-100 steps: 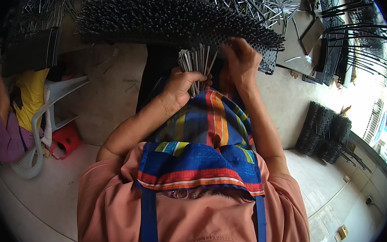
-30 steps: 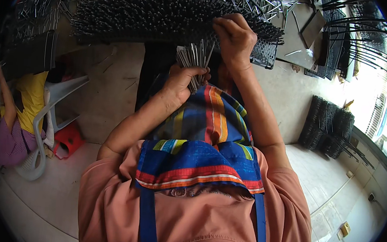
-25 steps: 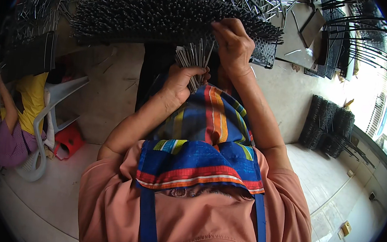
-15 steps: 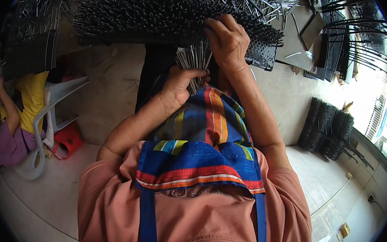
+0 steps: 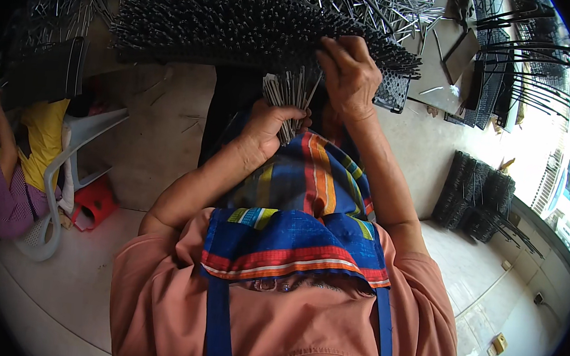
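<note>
Bundle of thin grey rods [image 5: 285, 92] clasped in the left grip [image 5: 264, 124], over the near side of the apron lap, with the thumb across the shafts and the upper ends fanned out toward the far side. Lower ends poking out just below the fist. Right grip [image 5: 351, 76] raised to the right of the bundle and a little farther off, with bent fingers drawn together at the near edge of a dense field of black rods [image 5: 249, 31] on end in a perforated black tray [image 5: 394, 86]. Beyond, a tangled heap of loose rods [image 5: 379, 6] across the worktop [image 5: 431, 101], and a dark square plate [image 5: 460, 56] at right. On the floor [image 5: 168, 135] to the right, black wire-like bundles [image 5: 474, 196]; to the left, a pale plastic chair [image 5: 53, 183], a red plastic item [image 5: 95, 203] and another person [image 5: 11, 190], partly cut off by the dark rim. Impossible to tell any item between the right fingertips. Bottoms of the black rods hidden by crowding; bright opening at right washed out.
</note>
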Action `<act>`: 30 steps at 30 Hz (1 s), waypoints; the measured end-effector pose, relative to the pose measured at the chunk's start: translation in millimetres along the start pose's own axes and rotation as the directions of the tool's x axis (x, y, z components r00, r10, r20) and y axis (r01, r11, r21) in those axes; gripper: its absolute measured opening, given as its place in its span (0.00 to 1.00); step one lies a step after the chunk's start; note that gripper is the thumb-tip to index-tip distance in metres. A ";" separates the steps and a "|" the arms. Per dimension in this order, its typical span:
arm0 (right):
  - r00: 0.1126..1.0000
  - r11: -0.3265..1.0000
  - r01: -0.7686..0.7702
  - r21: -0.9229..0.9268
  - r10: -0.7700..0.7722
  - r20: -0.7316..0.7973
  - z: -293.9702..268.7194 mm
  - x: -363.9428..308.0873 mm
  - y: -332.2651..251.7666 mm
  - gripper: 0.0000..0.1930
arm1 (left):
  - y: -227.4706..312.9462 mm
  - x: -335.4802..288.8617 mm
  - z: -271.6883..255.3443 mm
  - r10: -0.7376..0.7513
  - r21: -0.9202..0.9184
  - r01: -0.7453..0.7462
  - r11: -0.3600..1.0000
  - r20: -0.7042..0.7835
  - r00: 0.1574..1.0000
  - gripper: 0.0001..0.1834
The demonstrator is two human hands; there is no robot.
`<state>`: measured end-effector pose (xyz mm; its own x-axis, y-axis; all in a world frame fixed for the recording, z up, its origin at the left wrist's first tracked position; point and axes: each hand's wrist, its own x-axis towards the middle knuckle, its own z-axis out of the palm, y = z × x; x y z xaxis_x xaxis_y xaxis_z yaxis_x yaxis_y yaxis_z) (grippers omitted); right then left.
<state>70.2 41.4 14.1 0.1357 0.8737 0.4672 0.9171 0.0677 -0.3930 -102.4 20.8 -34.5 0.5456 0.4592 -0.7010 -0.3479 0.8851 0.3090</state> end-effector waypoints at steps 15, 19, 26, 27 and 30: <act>0.996 0.997 0.035 -0.073 -0.041 -0.082 11.3 -5.4 7.8 0.06 | 1.8 -3.0 5.2 0.026 0.006 -0.026 1.000 0.001 1.000 0.16; 0.992 0.998 0.040 -0.043 -0.045 -0.118 16.4 -5.3 12.0 0.06 | 2.6 -3.0 2.2 0.027 0.005 -0.027 1.000 0.024 0.999 0.15; 0.985 0.995 0.052 0.090 -0.037 -0.166 0.1 5.0 7.6 0.05 | 0.4 -5.9 3.5 0.026 -0.005 -0.026 1.000 0.008 1.000 0.15; 0.989 0.995 0.040 0.093 -0.026 -0.142 -0.8 7.7 6.5 0.05 | -0.6 -4.4 2.4 0.035 0.002 -0.035 0.999 0.013 0.999 0.15; 0.991 0.995 -0.020 0.100 0.033 -0.129 2.6 2.2 11.6 0.05 | 1.7 -5.4 10.0 0.054 0.006 -0.054 0.999 0.007 0.999 0.14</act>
<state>80.2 45.3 8.5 0.2128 0.8061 0.5522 0.8720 0.0982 -0.4795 -98.3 20.5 -23.8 0.5316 0.5067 -0.6787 -0.3724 0.8595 0.3501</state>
